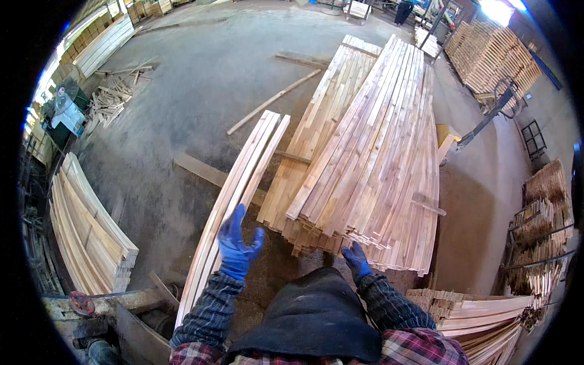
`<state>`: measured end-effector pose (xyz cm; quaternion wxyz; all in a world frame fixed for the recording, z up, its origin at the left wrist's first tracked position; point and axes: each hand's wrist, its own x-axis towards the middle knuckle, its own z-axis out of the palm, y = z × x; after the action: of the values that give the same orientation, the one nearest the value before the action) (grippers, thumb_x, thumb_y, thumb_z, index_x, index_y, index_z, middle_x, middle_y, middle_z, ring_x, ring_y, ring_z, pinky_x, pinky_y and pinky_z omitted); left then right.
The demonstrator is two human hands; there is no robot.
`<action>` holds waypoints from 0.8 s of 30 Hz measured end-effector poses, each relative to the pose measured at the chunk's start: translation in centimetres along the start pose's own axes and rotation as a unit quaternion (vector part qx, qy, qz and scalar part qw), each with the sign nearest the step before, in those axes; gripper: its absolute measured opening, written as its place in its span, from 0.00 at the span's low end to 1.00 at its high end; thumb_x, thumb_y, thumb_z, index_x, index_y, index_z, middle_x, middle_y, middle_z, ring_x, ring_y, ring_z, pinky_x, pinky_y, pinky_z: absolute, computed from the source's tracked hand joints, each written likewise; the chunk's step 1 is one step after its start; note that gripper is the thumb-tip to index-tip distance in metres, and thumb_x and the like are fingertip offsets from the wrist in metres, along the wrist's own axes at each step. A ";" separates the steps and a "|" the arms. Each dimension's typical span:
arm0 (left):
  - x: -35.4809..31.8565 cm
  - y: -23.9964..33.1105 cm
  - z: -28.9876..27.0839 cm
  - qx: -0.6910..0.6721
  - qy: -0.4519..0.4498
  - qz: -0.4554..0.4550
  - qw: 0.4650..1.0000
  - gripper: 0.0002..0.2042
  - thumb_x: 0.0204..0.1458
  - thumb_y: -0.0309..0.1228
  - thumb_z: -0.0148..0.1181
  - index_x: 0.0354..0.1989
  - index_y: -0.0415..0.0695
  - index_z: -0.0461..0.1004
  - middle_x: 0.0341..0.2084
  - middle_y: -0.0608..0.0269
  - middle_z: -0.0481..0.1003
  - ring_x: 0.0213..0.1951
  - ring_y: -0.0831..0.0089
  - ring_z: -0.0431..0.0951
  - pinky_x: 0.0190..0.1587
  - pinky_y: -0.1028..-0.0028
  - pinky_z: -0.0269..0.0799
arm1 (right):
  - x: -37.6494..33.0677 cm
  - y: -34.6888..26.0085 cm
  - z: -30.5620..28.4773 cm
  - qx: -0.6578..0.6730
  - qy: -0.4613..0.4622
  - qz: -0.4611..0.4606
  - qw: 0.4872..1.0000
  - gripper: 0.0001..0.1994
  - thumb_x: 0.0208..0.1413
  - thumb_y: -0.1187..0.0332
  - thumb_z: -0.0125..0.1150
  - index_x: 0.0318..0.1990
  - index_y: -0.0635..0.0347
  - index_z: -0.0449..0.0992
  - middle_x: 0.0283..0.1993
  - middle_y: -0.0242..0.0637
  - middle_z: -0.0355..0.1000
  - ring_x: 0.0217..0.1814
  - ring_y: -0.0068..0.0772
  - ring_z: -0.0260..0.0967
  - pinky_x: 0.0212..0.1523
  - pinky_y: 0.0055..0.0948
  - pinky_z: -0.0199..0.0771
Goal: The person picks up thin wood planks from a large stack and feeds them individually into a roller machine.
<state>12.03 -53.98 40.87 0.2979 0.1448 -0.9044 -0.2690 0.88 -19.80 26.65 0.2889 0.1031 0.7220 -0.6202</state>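
Note:
My left hand [239, 243], in a blue glove, is open with thumb and fingers apart. It hovers beside a narrow row of long pale boards [234, 176]; whether the fingertips touch the nearest board cannot be made out. At the near end of a big stack of long wooden strips [371, 146], my right hand [357, 261], also blue-gloved, has its fingers apart and holds nothing visible. Contact with the strip ends is unclear. A lower layer of strips [316, 128] shows along the stack's left side.
Curved-looking boards [91, 231] lie at the left, beyond a machine with a red knob [82, 303]. Scrap wood [112, 97] is heaped farther off. A pallet jack handle [493, 112] stands right of the stack. More boards [468, 310] lie at the lower right; a loose stick [274, 102] is on the floor.

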 end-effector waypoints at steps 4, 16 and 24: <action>-3.1 -1.3 11.2 -0.144 -0.077 -0.134 0.978 0.36 0.44 0.34 0.67 0.61 0.39 0.57 0.54 0.48 0.66 0.52 0.56 0.70 0.55 0.64 0.67 | 3.0 2.5 -5.0 0.020 -0.008 0.035 0.999 0.44 0.49 0.54 0.65 0.68 0.61 0.47 0.68 0.47 0.51 0.70 0.40 0.48 0.66 0.40 0.48; -2.0 -7.2 26.3 -0.464 -0.154 -0.628 0.605 0.36 0.52 0.39 0.59 0.67 0.62 0.46 0.62 0.66 0.60 0.63 0.59 0.55 0.62 0.50 0.47 | 9.7 -5.2 -12.4 0.077 -0.001 0.072 0.994 0.29 0.54 0.63 0.60 0.63 0.53 0.60 0.58 0.30 0.65 0.58 0.28 0.62 0.58 0.33 0.60; -3.3 -13.5 32.1 -0.587 -0.123 -0.674 0.430 0.20 0.48 0.34 0.63 0.50 0.51 0.69 0.49 0.64 0.70 0.51 0.66 0.69 0.52 0.59 0.67 | 12.6 -5.6 -11.4 0.102 0.083 0.113 0.985 0.25 0.54 0.65 0.61 0.60 0.52 0.65 0.55 0.31 0.67 0.56 0.30 0.64 0.55 0.34 0.64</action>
<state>-3.76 -50.69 9.88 -0.0798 0.4641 -0.1699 -0.8656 -15.52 -12.69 25.15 0.2844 0.2644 0.6598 -0.6434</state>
